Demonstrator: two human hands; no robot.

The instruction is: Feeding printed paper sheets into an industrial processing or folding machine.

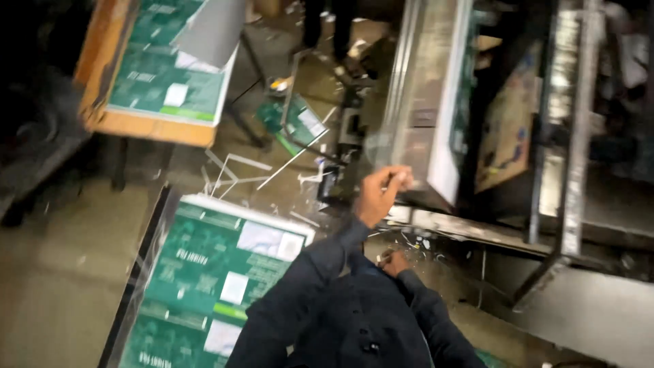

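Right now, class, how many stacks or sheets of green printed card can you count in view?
3: one stack on the wooden table at upper left, one stack at lower left, one loose sheet on the floor between them. More may be hidden.

Print workshop: stacked green sheets (204, 272), metal machine (429, 102).

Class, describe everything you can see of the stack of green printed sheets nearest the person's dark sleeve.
The stack of green printed sheets lies flat at lower left, slightly skewed. The top sheet looks like glossy paper or card: dark green with white and pale panels, a light green strip and a white border. Its left side rests against a dark edge. The person's dark sleeve overlaps its right corner in the picture; whether they touch cannot be told. White paper strips litter the floor just beyond it.
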